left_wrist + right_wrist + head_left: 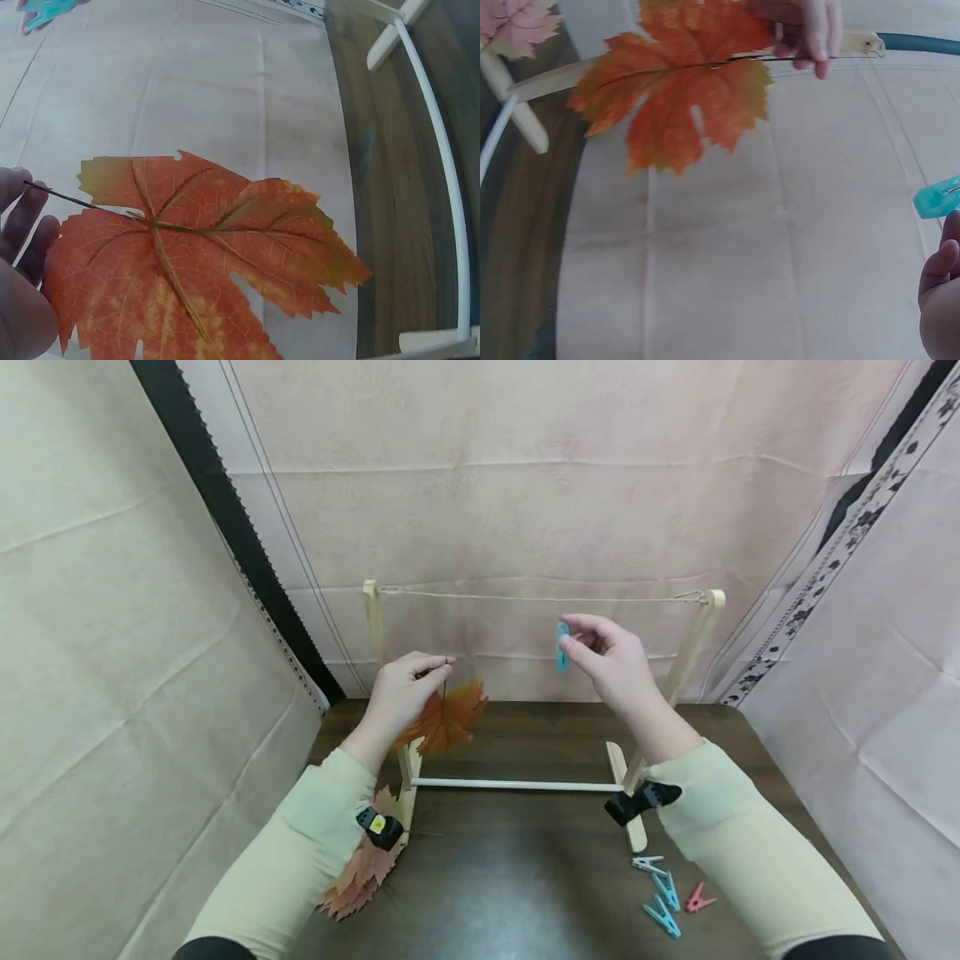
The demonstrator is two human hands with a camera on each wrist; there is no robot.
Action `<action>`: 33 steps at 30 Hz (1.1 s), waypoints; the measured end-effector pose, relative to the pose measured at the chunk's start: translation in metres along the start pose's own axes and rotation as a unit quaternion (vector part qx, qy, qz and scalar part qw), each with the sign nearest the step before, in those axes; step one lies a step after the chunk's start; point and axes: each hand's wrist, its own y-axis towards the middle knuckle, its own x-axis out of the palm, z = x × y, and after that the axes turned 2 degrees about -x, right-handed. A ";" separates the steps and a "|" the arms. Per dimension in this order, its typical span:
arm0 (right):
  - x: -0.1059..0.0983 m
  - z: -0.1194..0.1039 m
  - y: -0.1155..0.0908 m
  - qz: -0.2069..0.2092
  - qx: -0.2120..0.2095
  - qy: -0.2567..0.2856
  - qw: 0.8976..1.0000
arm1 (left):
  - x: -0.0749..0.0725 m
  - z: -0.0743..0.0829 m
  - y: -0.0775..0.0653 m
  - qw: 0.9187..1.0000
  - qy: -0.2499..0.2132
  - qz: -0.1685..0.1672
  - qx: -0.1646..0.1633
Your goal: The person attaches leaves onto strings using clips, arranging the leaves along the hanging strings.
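Observation:
My left hand [405,697] pinches the thin stem of an orange maple-like leaf [448,720], which hangs below the fingers. In the left wrist view the leaf [187,247] spreads wide, red-orange with yellow-green tips. My right hand [611,660] holds a blue clothespin [562,647] between thumb and fingers, upright and apart from the leaf. At the right wrist view's edge the clothespin [937,199] is partly cut off. Both hands are in front of a wooden stand, below a string [525,599] tied between its two posts.
A white rod [517,785] joins the stand's feet. More leaves [367,868] lie on the dark wooden table [517,877] by the left forearm, partly hidden. Near the right forearm lie several clothespins: blue ones [662,917], a pale one [648,864] and a red one [699,899]. Cloth walls surround the table.

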 end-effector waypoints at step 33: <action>0.048 -0.064 0.085 -0.015 0.030 0.009 0.999 | 0.000 0.015 0.025 0.998 0.035 0.040 -0.016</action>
